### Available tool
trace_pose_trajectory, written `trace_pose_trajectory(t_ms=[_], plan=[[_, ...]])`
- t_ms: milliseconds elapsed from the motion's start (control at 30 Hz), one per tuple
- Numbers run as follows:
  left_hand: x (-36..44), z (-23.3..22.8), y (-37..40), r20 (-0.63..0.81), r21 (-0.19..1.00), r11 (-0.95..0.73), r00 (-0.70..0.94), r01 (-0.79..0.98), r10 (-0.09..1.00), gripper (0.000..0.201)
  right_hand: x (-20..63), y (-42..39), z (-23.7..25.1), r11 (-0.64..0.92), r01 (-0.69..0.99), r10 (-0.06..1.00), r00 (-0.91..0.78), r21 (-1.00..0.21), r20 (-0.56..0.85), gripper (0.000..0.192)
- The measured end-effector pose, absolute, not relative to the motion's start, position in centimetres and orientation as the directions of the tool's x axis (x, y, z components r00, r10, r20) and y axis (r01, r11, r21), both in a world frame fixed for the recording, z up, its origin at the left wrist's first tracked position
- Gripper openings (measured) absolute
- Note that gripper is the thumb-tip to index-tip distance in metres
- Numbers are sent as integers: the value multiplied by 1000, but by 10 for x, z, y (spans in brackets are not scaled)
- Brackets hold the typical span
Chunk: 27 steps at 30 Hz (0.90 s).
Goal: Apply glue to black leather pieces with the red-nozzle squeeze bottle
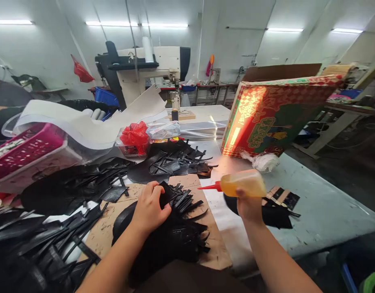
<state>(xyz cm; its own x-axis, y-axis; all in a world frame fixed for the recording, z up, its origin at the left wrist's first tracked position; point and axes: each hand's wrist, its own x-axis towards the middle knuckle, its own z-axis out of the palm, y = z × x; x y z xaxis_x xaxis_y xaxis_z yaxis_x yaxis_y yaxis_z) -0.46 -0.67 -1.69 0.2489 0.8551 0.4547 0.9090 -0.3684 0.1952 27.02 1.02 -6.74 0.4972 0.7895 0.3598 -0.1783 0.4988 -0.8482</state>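
Observation:
My right hand (250,207) is wrapped around a squeeze bottle (242,183) of amber liquid, held tilted with its red nozzle pointing left. My left hand (152,205) has its fingers bent around the edge of a black leather-like piece (167,194). Below that hand lies a pile of black pieces with many narrow strips (181,234), resting on a sheet of brown cardboard (216,244). Behind and partly under the bottle, another black piece (277,216) with tan-banded strips (282,196) lies on the table.
Stacks of black strappy pieces (74,183) cover the table's left side. A pink basket (41,142) stands far left. Ahead are a red plastic bag (135,136) and a sewing machine (157,61). A red patterned carton (273,116) stands at right on the table (330,203).

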Motion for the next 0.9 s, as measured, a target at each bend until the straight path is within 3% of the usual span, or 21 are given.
trace_pose_trajectory(t_ms=[133, 267, 400, 533, 733, 900], plan=[[32, 15, 3, 526, 198, -582, 416, 788, 742, 24, 329, -18, -68, 559, -267, 609, 774, -785, 170, 49], [98, 37, 22, 515, 278, -753, 570, 596, 641, 26, 387, -54, -60, 620, -211, 397, 915, -756, 70, 55], [174, 35, 55, 396, 432, -754, 647, 495, 652, 25, 426, -91, -55, 668, -120, 255, 964, -734, 74, 51], [232, 7, 91, 280, 472, -705, 668, 529, 689, 23, 447, -117, -61, 698, -73, 161, 985, -713, 56, 49], [246, -14, 108, 132, 480, -643, 676, 597, 725, 29, 449, -123, -71, 705, -114, 167, 986, -699, 7, 51], [172, 22, 78, 3, 462, -605, 681, 648, 732, 25, 417, -112, -68, 637, -339, 387, 917, -692, -93, 63]])
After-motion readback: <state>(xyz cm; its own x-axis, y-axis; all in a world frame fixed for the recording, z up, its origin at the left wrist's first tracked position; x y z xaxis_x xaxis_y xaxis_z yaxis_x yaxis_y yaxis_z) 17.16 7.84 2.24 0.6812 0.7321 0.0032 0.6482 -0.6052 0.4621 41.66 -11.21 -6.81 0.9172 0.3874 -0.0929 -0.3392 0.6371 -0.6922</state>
